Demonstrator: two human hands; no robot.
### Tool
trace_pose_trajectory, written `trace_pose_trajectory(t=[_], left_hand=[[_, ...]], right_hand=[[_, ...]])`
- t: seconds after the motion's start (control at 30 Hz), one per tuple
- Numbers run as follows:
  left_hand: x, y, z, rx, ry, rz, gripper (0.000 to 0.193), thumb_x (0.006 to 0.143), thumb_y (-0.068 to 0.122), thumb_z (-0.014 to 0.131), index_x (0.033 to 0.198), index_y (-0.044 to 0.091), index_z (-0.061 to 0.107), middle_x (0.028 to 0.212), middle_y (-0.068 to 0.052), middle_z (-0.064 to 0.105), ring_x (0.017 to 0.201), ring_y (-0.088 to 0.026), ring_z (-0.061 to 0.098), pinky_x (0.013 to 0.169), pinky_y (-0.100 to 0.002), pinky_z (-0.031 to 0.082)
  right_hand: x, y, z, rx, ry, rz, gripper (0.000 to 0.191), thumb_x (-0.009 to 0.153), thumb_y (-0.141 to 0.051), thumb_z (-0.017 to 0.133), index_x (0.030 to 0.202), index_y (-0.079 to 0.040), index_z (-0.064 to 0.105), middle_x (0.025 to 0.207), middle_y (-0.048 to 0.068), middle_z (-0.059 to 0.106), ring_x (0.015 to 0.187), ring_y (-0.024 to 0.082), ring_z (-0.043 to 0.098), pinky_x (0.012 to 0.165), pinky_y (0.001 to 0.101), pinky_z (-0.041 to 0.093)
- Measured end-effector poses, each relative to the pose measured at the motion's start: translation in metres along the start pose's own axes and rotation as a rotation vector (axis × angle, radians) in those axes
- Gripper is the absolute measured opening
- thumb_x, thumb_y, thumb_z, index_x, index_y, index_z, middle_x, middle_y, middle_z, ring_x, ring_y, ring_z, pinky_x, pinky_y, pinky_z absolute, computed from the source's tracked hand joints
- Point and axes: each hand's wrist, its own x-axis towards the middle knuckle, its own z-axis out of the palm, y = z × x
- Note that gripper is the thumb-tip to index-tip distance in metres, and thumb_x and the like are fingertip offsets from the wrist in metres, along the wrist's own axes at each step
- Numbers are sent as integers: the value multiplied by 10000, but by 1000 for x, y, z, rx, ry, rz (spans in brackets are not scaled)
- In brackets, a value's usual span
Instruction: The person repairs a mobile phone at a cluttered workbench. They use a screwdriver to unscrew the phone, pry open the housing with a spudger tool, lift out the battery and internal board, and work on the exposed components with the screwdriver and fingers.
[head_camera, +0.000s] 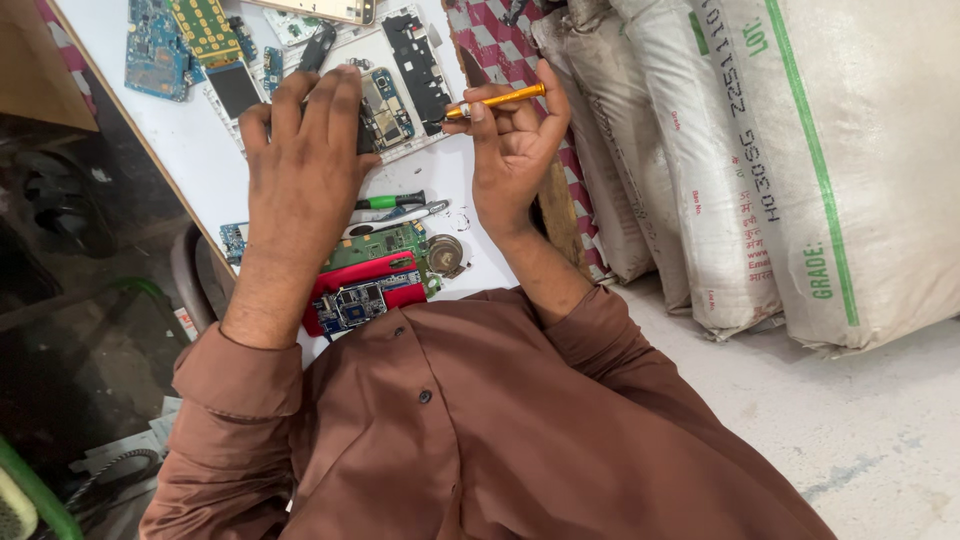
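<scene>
Screwdriving looks under way: I see my left hand (305, 150) pressed flat on the opened white-framed phone with bared circuit board (385, 105) on the white table (190, 150), right hand (510, 140) pinching the slim orange metal screwdriver (497, 99), whose tip must next seat squarely in a screw

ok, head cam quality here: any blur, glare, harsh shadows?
Head view: even, soft light, no hard shadows; the white table is bright but not blown out. Left hand and right hand with the orange screwdriver look sharp; dark lower left corner loses detail. Frame is tilted.
</scene>
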Motion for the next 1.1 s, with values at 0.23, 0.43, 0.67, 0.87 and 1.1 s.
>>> trace_pose_trajectory(t=[0.23, 0.43, 0.67, 0.87, 1.1], left_hand=[[16, 4, -10, -116, -35, 30, 891, 748, 177, 913, 1489, -8, 456, 1378, -141, 586, 1297, -323, 522, 1051, -466, 386], [16, 3, -12, -165, -54, 18, 918, 751, 127, 921, 1515, 6, 427, 1378, -159, 540, 1260, -321, 537, 1044, -468, 400], [10, 1, -16, -201, -14, 32, 962, 747, 77, 922, 1560, 37, 407, 1380, -205, 468, 1266, -374, 518, 1023, -498, 433], [-8, 1, -41, -278, 29, 108, 992, 849, 53, 915, 1620, 47, 291, 1351, -162, 490, 1218, -332, 503, 1073, -459, 465], [-42, 33, -70, -599, 191, 111, 1084, 853, 143, 905, 1639, 41, 166, 1248, -181, 489, 1131, -284, 540, 936, -366, 481]], right_hand=[[2, -2, -7, 26, 31, 10, 635, 1103, 7, 595, 1585, -105, 197, 1192, 178, 663, 1004, 190, 707, 837, 353, 675], [4, 1, -10, 33, 31, -8, 630, 1111, 16, 593, 1590, -112, 205, 1204, 167, 657, 970, 167, 698, 837, 347, 673], [4, 3, -13, 43, 39, 4, 628, 1118, 13, 593, 1593, -117, 203, 1210, 168, 661, 965, 168, 700, 837, 352, 680], [2, 9, -14, 57, 54, 16, 643, 1113, 16, 606, 1595, -115, 201, 1188, 179, 665, 944, 178, 707, 825, 356, 678], [-6, 13, -18, 75, 32, 23, 636, 1134, -5, 602, 1605, -135, 195, 1177, 172, 659, 1008, 169, 682, 842, 352, 678]])
